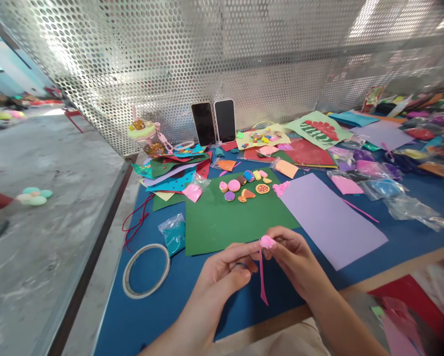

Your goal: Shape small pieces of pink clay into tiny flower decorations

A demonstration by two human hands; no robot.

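A small lump of pink modelling clay (267, 242) is pinched in the fingertips of my right hand (292, 254). My left hand (225, 272) reaches in from the other side, its index fingertip against the lump. The left thumb stands apart from that finger, and the other left fingers are loosely bent. Below the lump hangs a thin pink plastic strip with a pointed end (262, 282); which fingers hold its top is hidden. Beyond the hands lies a green sheet (222, 227) bearing several miniature foods, among them a pizza (262, 188) and a pink round piece (234, 185).
Left of the hands are a tape roll (125, 279) and a teal clay packet (175, 237). A lilac sheet (329, 217) lies to the right, with several plastic bags beyond. Two phones (225, 121) lean against the perforated metal panel (170, 49). Pink crumbs (280, 188) touch the green sheet.
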